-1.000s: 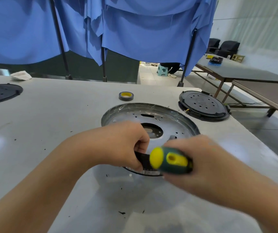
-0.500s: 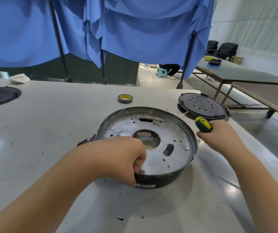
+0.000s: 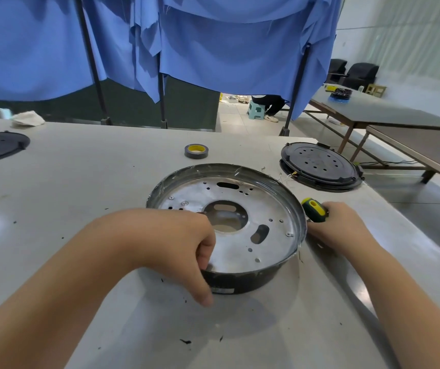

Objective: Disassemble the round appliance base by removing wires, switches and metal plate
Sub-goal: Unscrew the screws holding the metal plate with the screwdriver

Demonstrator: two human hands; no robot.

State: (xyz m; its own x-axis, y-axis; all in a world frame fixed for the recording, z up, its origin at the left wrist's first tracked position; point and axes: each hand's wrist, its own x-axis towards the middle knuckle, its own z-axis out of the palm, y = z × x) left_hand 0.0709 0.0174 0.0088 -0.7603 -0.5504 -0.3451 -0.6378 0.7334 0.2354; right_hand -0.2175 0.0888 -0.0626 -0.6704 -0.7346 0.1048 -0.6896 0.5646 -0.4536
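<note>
The right hand (image 3: 338, 227) has come down from beside the far rim to the table (image 3: 80, 209), with its fingers wrapped around the screwdriver (image 3: 314, 210). The left hand (image 3: 176, 246) holds the near rim of the round appliance base (image 3: 240, 283). The base sits between the two hands. Past the hands lie a tape roll (image 3: 196, 151) and a black lid (image 3: 320, 166).

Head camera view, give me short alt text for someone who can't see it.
A person's left hand grips the near rim of a round appliance base whose metal plate faces up on a grey table, while the right hand holds a green-and-yellow screwdriver beside it. A tape roll and a black disc lie behind.
</note>
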